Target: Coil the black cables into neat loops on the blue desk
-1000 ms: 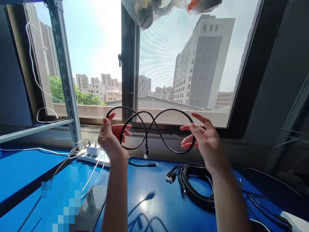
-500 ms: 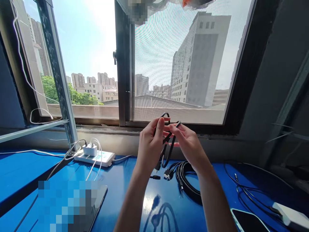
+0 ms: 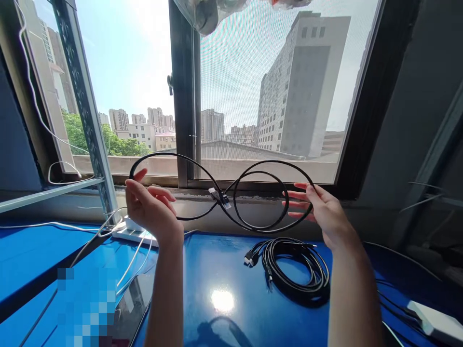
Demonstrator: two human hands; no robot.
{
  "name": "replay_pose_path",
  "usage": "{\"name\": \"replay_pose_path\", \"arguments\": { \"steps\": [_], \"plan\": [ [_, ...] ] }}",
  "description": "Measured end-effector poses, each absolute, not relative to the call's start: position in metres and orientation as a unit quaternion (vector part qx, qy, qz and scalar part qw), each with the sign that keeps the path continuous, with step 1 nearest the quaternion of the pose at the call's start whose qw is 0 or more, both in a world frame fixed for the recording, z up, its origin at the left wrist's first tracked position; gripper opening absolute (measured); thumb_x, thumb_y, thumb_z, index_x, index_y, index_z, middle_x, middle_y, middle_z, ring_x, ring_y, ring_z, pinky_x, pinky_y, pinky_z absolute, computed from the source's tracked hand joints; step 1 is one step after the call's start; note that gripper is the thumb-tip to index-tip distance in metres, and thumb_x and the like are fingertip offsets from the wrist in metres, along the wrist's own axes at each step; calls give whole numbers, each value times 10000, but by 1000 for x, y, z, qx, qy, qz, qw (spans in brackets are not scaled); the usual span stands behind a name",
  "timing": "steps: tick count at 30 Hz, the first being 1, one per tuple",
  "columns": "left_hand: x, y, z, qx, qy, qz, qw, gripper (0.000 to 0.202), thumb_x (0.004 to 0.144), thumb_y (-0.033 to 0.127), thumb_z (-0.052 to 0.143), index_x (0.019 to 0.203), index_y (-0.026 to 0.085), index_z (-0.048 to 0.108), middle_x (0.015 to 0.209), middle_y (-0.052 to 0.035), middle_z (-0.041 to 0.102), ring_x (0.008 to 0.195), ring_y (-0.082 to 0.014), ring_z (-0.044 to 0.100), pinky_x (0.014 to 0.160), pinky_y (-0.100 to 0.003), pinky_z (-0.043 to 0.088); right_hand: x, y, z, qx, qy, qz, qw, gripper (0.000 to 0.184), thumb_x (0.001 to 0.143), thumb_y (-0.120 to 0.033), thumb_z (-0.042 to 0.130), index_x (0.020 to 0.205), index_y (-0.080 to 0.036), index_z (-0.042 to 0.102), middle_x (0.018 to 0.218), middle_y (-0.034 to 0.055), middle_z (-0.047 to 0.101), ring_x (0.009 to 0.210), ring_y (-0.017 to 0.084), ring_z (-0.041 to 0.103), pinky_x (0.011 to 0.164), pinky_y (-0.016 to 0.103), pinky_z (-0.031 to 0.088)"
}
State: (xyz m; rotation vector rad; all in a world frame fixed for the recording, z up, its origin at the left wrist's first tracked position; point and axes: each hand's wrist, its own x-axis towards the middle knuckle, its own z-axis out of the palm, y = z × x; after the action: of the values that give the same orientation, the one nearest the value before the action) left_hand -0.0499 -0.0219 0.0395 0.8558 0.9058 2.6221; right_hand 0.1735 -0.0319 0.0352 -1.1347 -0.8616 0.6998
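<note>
A black cable (image 3: 273, 162) hangs in the air between my two hands, spread into wide loops that cross near the middle. Two connector ends (image 3: 220, 197) with pale metal tips lie together at that crossing. My left hand (image 3: 150, 202) pinches the outer bend of the left loop between thumb and a finger, its other fingers loosely curled. On the other side, my right hand (image 3: 321, 207) grips the right loops between thumb and fingers, the fingers reaching through them. Below the right loops, a coiled bundle of black cables (image 3: 296, 284) with several connectors rests on the blue table (image 3: 202, 270).
A white power strip (image 3: 133, 234) with a charger and white cords sits at the table's left rear. A dark glossy device (image 3: 132, 308) lies front left, partly pixelated. At right is a white box (image 3: 436, 320) with black cords. A metal shelf post (image 3: 85, 106) stands at left before the window.
My hands have moved far apart, left and right. The black cable has gone from a small bunch between my fingers to wide, stretched loops.
</note>
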Motion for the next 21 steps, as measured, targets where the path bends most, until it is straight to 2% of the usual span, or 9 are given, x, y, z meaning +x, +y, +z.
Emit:
{"name": "replay_pose_path", "arguments": {
  "steps": [3, 7, 10, 14, 18, 21],
  "plan": [
    [-62, -20, 36, 284, 308, 904, 89, 282, 917, 423, 408, 792, 268, 608, 447, 52, 377, 376, -82, 326, 393, -257, 175, 190, -26, 25, -494, -409, 269, 719, 197, 765, -421, 584, 797, -226, 599, 720, 22, 697, 465, 142, 608, 412, 260, 483],
    [-72, -17, 34, 294, 313, 901, 68, 294, 903, 452, 408, 756, 272, 587, 455, 52, 315, 391, -99, 297, 409, -275, 162, 214, -22, 15, -484, -459, 183, 722, 398, 644, -549, 669, 871, -223, 641, 760, 33, 687, 522, 149, 618, 389, 241, 455],
    [-69, -18, 36, 281, 310, 904, 88, 285, 893, 461, 431, 753, 267, 585, 438, 54, 325, 372, -89, 279, 396, -272, 152, 217, -27, 17, -488, -425, 173, 742, 388, 631, -521, 687, 879, -224, 658, 779, 39, 682, 499, 127, 588, 355, 213, 401],
    [-59, -22, 39, 308, 307, 890, 139, 279, 902, 446, 411, 815, 264, 603, 400, 69, 319, 327, -59, 225, 375, -262, 128, 202, -40, 30, -452, -401, 231, 763, 325, 575, -446, 728, 814, -236, 664, 701, 10, 633, 429, 82, 486, 315, 190, 291],
    [-50, -24, 40, 382, 282, 863, 174, 282, 888, 488, 460, 744, 255, 529, 391, 83, 317, 324, -51, 214, 381, -265, 101, 181, -48, 38, -417, -506, 254, 711, 328, 555, -463, 729, 781, -229, 689, 613, 0, 591, 390, 73, 413, 302, 202, 229],
    [-44, -23, 41, 381, 257, 866, 197, 318, 870, 521, 493, 705, 254, 438, 382, 92, 298, 330, -64, 195, 387, -269, 83, 167, -49, 38, -408, -566, 246, 672, 371, 590, -488, 716, 846, -220, 717, 600, -4, 601, 366, 46, 374, 308, 189, 220]
  ]
}}
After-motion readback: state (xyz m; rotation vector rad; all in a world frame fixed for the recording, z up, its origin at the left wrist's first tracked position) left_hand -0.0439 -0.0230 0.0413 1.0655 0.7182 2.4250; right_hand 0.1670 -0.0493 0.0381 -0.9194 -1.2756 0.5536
